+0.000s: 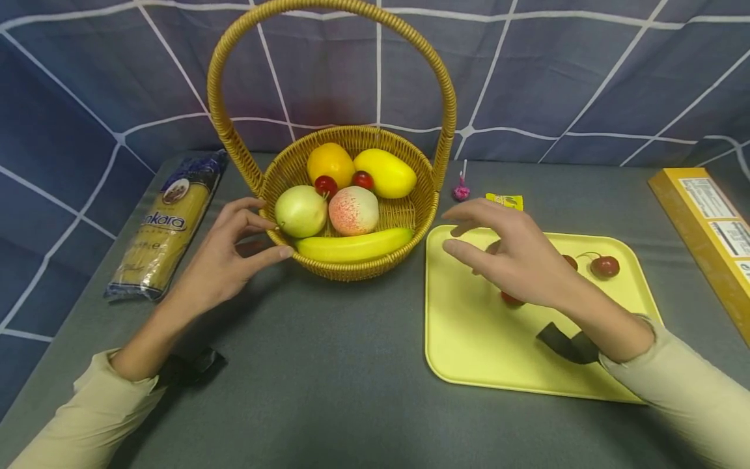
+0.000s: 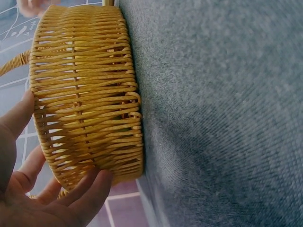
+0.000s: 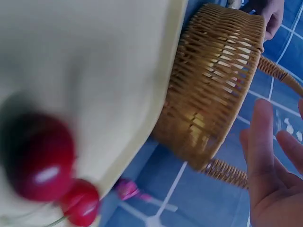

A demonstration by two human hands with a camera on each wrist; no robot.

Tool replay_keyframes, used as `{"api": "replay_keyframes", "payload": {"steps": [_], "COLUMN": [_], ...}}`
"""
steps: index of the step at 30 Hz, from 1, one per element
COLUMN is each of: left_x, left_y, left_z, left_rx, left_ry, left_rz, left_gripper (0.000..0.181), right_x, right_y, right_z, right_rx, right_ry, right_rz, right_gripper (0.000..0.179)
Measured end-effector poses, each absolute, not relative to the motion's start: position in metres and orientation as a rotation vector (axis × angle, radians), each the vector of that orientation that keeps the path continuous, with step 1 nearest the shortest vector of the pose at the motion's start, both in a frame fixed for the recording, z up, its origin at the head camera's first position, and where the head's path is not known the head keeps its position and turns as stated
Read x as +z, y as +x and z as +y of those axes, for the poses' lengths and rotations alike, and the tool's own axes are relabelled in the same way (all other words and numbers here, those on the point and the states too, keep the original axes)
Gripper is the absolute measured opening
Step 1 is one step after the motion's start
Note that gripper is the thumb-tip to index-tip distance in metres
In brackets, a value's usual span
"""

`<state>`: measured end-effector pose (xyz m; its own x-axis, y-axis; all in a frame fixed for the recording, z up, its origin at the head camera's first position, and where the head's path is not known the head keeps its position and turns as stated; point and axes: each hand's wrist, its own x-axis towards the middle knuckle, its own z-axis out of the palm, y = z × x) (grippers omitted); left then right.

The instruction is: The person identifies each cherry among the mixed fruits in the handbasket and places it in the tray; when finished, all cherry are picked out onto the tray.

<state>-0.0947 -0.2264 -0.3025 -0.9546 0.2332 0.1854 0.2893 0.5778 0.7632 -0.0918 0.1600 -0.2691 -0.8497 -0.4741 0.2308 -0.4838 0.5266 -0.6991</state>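
My left hand (image 1: 225, 251) touches the left side of a woven basket (image 1: 346, 270), its thumb and fingers spread along the rim and wall. Inside the basket lie an orange (image 1: 331, 164), a mango (image 1: 383, 172), a green round fruit (image 1: 301, 212), a peach (image 1: 354, 211), a banana (image 1: 354, 246) and two cherries (image 1: 362, 179). My right hand (image 1: 510, 247) hovers over the upper left of a yellow tray (image 1: 469, 339), fingers slightly bent and holding nothing. More cherries (image 1: 605, 266) lie on the tray, some partly hidden by that hand; two show in the right wrist view.
A pasta packet (image 1: 164, 228) lies left of the basket. Behind the tray are a pink lollipop (image 1: 461, 191) and a small yellow packet (image 1: 505, 201). An orange-yellow box (image 1: 703, 221) sits at the right. The tall basket handle (image 1: 215, 85) arches before a tiled-pattern cloth.
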Motion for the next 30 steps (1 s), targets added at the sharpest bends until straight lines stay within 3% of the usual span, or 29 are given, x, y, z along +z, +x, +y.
{"api": "replay_keyframes", "payload": {"steps": [18,30], "left_x": [-0.304,-0.303], "left_y": [-0.095,-0.095], "left_z": [-0.227,-0.227], "left_rx": [-1.331,-1.337], "left_ry": [-0.468,-0.453], "left_rz": [-2.729,-2.739], "left_gripper": [0.035,0.035], "right_x": [-0.263,-0.266], "right_y": [-0.19,-0.213], "right_z": [0.059,0.044], "right_rx": [0.876,0.644], "right_ry": [1.046,1.134], "right_rz": [-2.894,-3.13], "right_gripper": [0.037,0.056]}}
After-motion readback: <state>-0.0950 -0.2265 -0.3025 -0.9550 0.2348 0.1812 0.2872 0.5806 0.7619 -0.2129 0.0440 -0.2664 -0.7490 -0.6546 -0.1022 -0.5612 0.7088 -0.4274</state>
